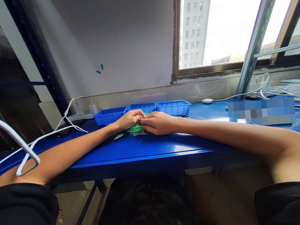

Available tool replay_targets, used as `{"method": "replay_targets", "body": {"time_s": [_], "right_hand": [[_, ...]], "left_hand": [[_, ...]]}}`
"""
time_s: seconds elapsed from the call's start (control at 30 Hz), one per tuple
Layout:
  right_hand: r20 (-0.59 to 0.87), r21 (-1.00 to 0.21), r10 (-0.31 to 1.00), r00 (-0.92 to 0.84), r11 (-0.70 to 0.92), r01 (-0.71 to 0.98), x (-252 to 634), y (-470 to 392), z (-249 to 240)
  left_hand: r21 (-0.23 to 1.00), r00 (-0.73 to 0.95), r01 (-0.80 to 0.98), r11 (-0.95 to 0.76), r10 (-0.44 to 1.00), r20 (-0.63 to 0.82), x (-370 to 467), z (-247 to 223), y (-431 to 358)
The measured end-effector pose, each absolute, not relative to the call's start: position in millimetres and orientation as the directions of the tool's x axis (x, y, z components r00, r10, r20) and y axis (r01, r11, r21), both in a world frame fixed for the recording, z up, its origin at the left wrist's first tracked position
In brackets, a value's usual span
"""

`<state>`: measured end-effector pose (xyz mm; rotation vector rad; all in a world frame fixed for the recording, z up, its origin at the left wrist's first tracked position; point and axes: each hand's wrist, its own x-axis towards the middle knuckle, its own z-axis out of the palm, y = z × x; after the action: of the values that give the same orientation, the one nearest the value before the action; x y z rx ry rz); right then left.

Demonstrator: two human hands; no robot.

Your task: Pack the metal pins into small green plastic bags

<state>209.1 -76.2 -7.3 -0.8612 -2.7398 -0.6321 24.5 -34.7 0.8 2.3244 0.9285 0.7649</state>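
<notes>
The green plastic bundle lies on the blue bench, just in front of the row of blue bins, nearest the middle one. I count one such heap, three bins standing side by side, and two bare hands over it. From here, two white adapters show to the left of the row, one white puck-like piece just to its right, and two scraps of blue tape on the wall above it. The bundle looks thin, crinkled and shiny, bright green with clearer, darker film toward its left side; whether it is one bag or several I cannot tell. It lies low and seems wider than it is deep, its long axis running roughly alongside the row, the left part reaching a little toward the person — the hands cover too much to say which end is the front. The left hand has thumb and fingers drawn in close at the bundle; what they grip, if anything, I cannot make out. The right hand lies knuckles up, fingers bent over the plastic — its grip is hidden from me too.
</notes>
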Motion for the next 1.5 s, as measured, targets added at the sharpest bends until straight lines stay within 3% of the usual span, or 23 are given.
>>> {"method": "replay_targets", "body": {"time_s": [0.47, 0.73, 0.83, 0.97, 1.13, 1.27, 1.37, 1.5], "right_hand": [[0.306, 0.342, 0.504, -0.808, 0.734, 0.587, 209, -77, -7], [0.315, 0.333, 0.501, -0.806, 0.737, 0.588, 210, -76, -8], [0.312, 0.322, 0.513, -0.8, 0.735, 0.597, 209, -77, -7], [0.308, 0.318, 0.526, -0.793, 0.728, 0.607, 209, -78, -7], [0.303, 0.319, 0.531, -0.791, 0.726, 0.61, 209, -77, -8], [0.31, 0.304, 0.538, -0.784, 0.725, 0.618, 209, -77, -7], [0.306, 0.302, 0.534, -0.788, 0.731, 0.612, 209, -78, -7], [0.309, 0.325, 0.532, -0.789, 0.72, 0.613, 209, -77, -8]], "left_hand": [[0.62, 0.613, 0.446, -0.645, 0.725, 0.314, 24, -1, -32], [0.733, 0.6, 0.396, -0.553, 0.76, 0.25, 21, 0, -33], [0.718, 0.615, 0.394, -0.574, 0.745, 0.258, 21, 0, -35], [0.604, 0.631, 0.405, -0.687, 0.688, 0.359, 21, -4, -31], [0.408, 0.528, 0.518, -0.752, 0.656, 0.539, 21, -7, -27], [0.311, 0.578, 0.484, -0.818, 0.566, 0.589, 19, -1, -30], [0.152, 0.632, 0.494, -0.856, 0.473, 0.614, 16, 4, -33], [-0.083, 0.769, 0.482, -0.872, 0.376, 0.518, 15, 5, -37]]}}
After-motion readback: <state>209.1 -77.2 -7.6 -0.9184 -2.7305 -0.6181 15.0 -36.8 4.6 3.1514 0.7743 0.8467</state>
